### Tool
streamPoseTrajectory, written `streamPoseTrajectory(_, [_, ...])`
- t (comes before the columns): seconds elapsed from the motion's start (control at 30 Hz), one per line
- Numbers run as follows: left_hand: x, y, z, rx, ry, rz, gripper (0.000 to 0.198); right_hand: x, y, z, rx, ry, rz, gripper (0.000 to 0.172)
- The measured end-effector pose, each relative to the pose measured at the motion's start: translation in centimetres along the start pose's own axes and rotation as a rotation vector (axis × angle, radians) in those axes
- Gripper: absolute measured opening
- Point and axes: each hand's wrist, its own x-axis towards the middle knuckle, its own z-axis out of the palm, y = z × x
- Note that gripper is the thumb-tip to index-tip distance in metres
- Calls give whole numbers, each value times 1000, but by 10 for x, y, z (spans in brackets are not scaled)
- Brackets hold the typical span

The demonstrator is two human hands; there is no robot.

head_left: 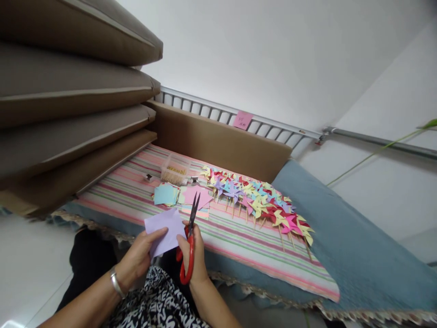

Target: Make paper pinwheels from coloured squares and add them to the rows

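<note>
My left hand (pixel 140 253) pinches a square of lilac paper (pixel 164 230) by its lower left side, thumb on top. Red-handled scissors (pixel 191 243) sit in my right hand (pixel 198 259), their dark blades pointing up and away from me. The right thumb also reaches to the paper's right edge. Beyond the paper, on the striped cloth, lie a stack of blue paper squares (pixel 165 194) and some pink paper pieces (pixel 197 196). Farther right, many finished paper pinwheels (pixel 259 200) on wooden sticks lie in overlapping rows.
A clear plastic box (pixel 175 171) with small yellowish items stands behind the paper stacks. Large brown cushions (pixel 78 86) are piled at the left. A brown board (pixel 218 136) leans on the metal rail, which bears a pink note (pixel 243 120). Blue fabric (pixel 362 246) covers the right side.
</note>
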Motion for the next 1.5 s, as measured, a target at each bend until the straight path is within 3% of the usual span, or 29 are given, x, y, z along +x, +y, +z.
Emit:
streamPoseTrajectory(0.13, [2, 9, -9, 91, 54, 70, 28, -5, -4, -15, -9, -149, 147, 32])
streamPoseTrajectory(0.27, [3, 19, -19, 184, 71, 79, 30, -18, -15, -45, -247, -363, 324, 34])
streamPoseTrajectory(0.4, [4, 24, -22, 238, 46, 54, 29, -33, -20, -66, -436, -467, 399, 31])
streamPoseTrajectory(0.77, [2, 25, -24, 265, 30, 42, 24, -40, -39, -64, -604, -507, 437, 22])
streamPoseTrajectory(1.5, [-3, 25, -21, 272, -17, 38, 29, -40, -39, -59, -612, -495, 389, 14])
